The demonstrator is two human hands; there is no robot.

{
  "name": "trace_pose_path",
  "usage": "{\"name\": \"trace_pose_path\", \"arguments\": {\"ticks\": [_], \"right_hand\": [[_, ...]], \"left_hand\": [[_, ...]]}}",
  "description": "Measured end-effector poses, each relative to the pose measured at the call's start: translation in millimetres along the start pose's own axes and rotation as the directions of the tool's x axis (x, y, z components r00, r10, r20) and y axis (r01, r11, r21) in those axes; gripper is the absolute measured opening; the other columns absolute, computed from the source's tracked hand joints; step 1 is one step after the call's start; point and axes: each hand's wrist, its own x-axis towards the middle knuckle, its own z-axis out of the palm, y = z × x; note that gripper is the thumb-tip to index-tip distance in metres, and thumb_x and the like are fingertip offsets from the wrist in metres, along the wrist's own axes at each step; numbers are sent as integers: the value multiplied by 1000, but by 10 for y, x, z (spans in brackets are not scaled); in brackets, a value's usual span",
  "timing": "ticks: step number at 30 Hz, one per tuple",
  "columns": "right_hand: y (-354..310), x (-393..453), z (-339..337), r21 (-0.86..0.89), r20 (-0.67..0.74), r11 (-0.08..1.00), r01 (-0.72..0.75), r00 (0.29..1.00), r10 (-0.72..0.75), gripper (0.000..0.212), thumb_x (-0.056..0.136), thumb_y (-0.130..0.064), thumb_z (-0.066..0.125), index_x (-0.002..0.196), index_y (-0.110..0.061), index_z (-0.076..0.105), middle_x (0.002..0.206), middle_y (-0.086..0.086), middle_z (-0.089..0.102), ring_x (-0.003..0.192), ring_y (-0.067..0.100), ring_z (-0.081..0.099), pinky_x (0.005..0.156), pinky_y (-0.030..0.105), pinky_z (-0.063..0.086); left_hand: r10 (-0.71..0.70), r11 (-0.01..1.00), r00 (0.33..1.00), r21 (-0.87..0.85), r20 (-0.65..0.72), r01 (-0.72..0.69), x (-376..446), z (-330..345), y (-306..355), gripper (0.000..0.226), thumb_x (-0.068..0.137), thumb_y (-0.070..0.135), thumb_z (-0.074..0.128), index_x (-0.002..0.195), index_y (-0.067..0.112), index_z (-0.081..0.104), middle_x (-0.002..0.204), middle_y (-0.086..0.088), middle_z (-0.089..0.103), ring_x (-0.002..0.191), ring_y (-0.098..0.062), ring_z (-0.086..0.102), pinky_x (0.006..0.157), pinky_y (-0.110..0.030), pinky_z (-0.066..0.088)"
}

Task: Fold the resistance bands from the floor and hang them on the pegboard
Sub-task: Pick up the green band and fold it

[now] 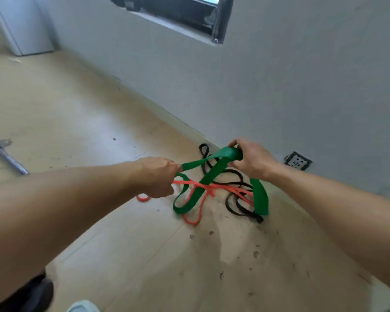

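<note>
A wide green resistance band (214, 174) is lifted off the floor, and both my hands hold it. My left hand (159, 176) grips one end of it at the left. My right hand (250, 158) grips a folded bunch of it at the right, and loops hang down below both hands. Under the green band, a thin orange band (196, 199) and a black band (234, 179) lie tangled on the wooden floor near the wall. No pegboard is in view.
A grey wall (279, 86) with a skirting board runs diagonally behind the bands, with a wall socket (298, 161) low down. A metal bar (5, 154) lies on the floor at the left. A white cabinet (25, 25) stands far left. My shoe (83, 306) shows at the bottom.
</note>
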Motion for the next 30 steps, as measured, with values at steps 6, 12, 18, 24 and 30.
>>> {"name": "trace_pose_path", "arguments": {"ticks": [6,12,18,24,30], "right_hand": [[-240,-681,-441,-18,-309,993,113,944,-113,45,93,-29,77,134,-21,60,117,5,71,99,22,63,85,38,51],[-241,-1221,-392,125,-324,992,28,946,14,44,90,-40,79,128,-28,60,109,-4,72,98,21,67,86,39,55],[-598,-1473,-539,285,-337,941,180,938,-77,45,90,-33,80,131,-25,62,112,-2,71,100,19,68,95,42,58],[-994,-1707,-753,328,-598,837,438,782,-175,44,89,-31,81,127,-37,60,112,-2,68,99,18,65,86,29,54],[-915,-1642,-688,288,-574,841,459,785,-232,48,90,-30,80,132,-32,56,107,-5,63,91,14,59,80,23,49]], "left_hand": [[5,999,995,-46,-100,-9,-413,-245,300,69,94,29,65,154,18,33,146,-6,53,125,-27,56,99,-40,52],[-27,974,995,-229,-96,4,-727,-86,493,75,93,31,66,157,20,28,156,-6,44,136,-27,49,109,-38,44],[-71,892,990,-451,-123,8,-932,-130,543,91,92,34,71,161,21,14,165,-5,27,146,-27,36,116,-36,31],[-99,824,936,-555,-337,-112,-918,-161,691,99,77,51,81,155,29,24,150,3,44,135,-18,42,107,-34,38],[-268,672,858,-723,-438,-160,-739,-246,581,16,100,30,57,102,22,71,95,1,73,89,-19,69,85,-46,58]]}}
